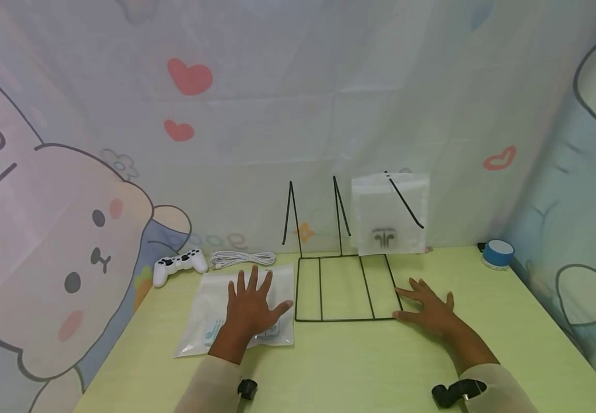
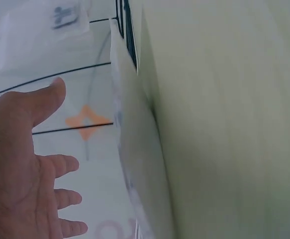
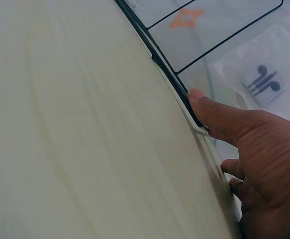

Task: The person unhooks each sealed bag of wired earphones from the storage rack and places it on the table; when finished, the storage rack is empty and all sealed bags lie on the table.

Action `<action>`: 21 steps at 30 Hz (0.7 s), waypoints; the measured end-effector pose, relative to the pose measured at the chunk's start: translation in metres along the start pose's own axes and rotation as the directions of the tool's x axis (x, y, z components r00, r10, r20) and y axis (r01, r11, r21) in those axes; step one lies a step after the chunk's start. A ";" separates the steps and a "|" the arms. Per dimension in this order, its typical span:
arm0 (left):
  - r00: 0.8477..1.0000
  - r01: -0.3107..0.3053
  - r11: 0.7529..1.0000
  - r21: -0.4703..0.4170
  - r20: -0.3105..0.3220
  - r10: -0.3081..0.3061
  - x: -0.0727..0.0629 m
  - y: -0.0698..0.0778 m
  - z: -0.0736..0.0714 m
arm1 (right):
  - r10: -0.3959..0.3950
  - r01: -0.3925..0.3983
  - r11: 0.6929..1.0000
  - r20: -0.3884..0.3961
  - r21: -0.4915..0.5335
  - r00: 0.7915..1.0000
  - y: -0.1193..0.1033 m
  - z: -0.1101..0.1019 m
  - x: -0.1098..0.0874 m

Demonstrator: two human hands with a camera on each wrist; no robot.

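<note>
A black wire rack (image 1: 322, 289) has its base flat on the table and prongs rising at the back. From its right prong hangs a white zip bag (image 1: 375, 212) with an earphone print, also seen in the right wrist view (image 3: 264, 82). My right hand (image 1: 428, 312) is at the base's right side, thumb at the front corner, fingers extended along the side wire. With fingers spread, my left hand (image 1: 250, 312) is over a larger translucent plastic bag (image 1: 199, 312) left of the rack. It holds nothing and hides part of that bag's contents.
Behind the large bag lie a white game controller (image 1: 180, 265) and a coiled white cable (image 1: 241, 258). A blue-and-white roll (image 1: 497, 254) sits at the table's back right. A printed cloth (image 1: 277, 115) with hearts and cartoon figures rises behind the table (image 1: 349, 367).
</note>
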State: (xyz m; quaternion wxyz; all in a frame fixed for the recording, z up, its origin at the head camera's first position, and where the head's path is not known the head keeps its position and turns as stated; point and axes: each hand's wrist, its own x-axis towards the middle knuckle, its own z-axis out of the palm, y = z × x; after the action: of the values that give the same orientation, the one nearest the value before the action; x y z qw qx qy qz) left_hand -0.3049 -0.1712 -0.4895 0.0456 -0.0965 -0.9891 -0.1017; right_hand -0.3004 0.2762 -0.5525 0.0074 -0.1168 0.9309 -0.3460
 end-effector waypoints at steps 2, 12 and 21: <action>1.000 -0.001 1.000 0.002 0.009 0.001 0.002 0.008 0.003 | -0.005 0.005 1.000 -0.003 0.000 1.000 0.000 0.000 0.000; 0.998 0.020 1.000 -0.015 0.057 -0.020 0.011 0.047 0.016 | 0.000 0.000 1.000 -0.006 -0.024 1.000 0.003 0.002 0.001; 0.995 0.019 0.999 -0.029 0.097 -0.016 0.018 0.073 0.033 | -0.008 0.008 0.999 -0.013 -0.038 1.000 0.003 0.001 0.000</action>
State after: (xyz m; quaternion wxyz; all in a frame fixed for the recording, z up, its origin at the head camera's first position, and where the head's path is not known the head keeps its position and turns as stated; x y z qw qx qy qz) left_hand -0.3105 -0.0909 -0.5058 -0.0049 -0.0934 -0.9893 -0.1122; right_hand -0.3013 0.2776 -0.5547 -0.0024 -0.1183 0.9369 -0.3291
